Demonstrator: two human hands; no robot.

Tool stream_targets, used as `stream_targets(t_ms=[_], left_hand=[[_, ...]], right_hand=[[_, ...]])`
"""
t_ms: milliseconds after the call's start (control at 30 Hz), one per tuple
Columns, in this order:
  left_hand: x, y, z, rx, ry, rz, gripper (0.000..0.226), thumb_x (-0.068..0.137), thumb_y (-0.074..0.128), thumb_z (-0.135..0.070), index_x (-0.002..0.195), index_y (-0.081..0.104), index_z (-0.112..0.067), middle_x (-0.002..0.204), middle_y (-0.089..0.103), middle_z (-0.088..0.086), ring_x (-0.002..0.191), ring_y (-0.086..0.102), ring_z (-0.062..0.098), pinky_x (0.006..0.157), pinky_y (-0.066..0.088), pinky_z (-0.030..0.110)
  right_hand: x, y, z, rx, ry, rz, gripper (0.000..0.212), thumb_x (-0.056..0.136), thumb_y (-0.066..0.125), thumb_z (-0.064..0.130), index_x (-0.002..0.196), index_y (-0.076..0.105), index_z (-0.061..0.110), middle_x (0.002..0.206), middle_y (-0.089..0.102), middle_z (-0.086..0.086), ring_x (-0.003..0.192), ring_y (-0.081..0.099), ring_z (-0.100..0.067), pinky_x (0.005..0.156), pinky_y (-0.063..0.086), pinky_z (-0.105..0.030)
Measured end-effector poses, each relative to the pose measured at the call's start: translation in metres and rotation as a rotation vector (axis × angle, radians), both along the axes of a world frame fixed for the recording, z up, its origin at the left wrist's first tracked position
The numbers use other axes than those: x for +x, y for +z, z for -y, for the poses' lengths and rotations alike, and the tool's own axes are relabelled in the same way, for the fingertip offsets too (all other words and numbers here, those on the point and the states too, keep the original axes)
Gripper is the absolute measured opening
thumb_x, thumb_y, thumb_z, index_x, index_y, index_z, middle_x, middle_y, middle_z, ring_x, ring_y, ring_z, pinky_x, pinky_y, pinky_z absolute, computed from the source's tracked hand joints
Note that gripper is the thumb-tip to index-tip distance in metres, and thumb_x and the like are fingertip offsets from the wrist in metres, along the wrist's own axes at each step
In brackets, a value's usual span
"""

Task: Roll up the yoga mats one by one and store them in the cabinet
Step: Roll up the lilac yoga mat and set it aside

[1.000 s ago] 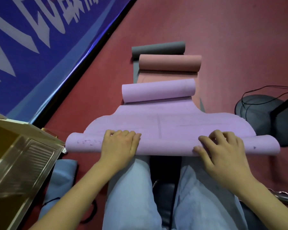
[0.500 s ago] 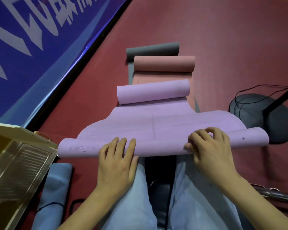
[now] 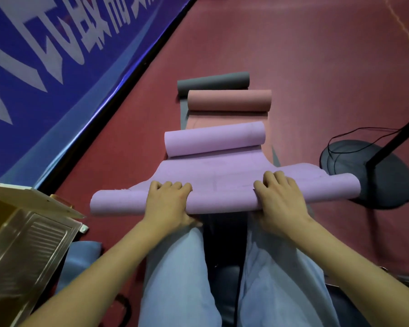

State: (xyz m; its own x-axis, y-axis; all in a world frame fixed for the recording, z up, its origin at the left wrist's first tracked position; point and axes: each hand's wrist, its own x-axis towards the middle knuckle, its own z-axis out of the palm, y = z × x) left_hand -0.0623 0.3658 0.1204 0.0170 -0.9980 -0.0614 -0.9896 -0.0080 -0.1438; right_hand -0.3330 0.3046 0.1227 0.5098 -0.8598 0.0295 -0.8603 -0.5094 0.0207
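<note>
**A:** so where's everything sitting on the floor?

**B:** three mats stacked lengthwise. Top mat has its near end rolled right in front of the knees, left hand and right hand on that roll. Its far-end roll lies on the middle mat, and the bottom mat curls up just behind that.

**A:** and the sides?

**B:** cabinet near-left, banner along the left edge, stand base to the right, partly under the roll's end.
</note>
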Motion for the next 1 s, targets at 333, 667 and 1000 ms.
stream_targets(t_ms=[333,667,1000], left_hand=[[-0.007,0.027,-0.01,-0.007,0.024,-0.109,0.031,0.066,0.068,-0.048,0.09,0.054,-0.033,0.085,0.067,-0.009,0.087,0.064,0.021,0.073,0.024,0.038],[-0.041,0.005,-0.121,-0.005,-0.074,-0.142,0.041,0.041,0.079,-0.034,0.077,0.061,-0.027,0.067,0.058,-0.008,0.063,0.057,0.027,0.064,0.029,0.038],[-0.045,0.006,-0.114,-0.047,-0.035,-0.233,0.045,0.045,0.078,-0.029,0.088,0.067,-0.023,0.09,0.05,-0.004,0.084,0.049,0.027,0.071,0.032,0.038]], right_hand=[[-0.004,0.021,-0.004,0.01,0.013,-0.071,0.051,0.037,0.081,0.024,0.078,0.05,0.02,0.077,0.053,-0.004,0.071,0.054,-0.031,0.061,0.026,-0.035],[-0.046,0.01,-0.114,0.062,0.006,0.171,0.033,0.06,0.061,0.039,0.083,0.05,0.017,0.086,0.046,-0.003,0.081,0.046,-0.032,0.073,0.036,-0.044],[-0.039,-0.004,-0.106,-0.015,-0.089,0.298,0.043,0.093,0.042,0.058,0.085,0.058,0.018,0.087,0.052,0.0,0.083,0.046,-0.029,0.078,0.034,-0.043]])
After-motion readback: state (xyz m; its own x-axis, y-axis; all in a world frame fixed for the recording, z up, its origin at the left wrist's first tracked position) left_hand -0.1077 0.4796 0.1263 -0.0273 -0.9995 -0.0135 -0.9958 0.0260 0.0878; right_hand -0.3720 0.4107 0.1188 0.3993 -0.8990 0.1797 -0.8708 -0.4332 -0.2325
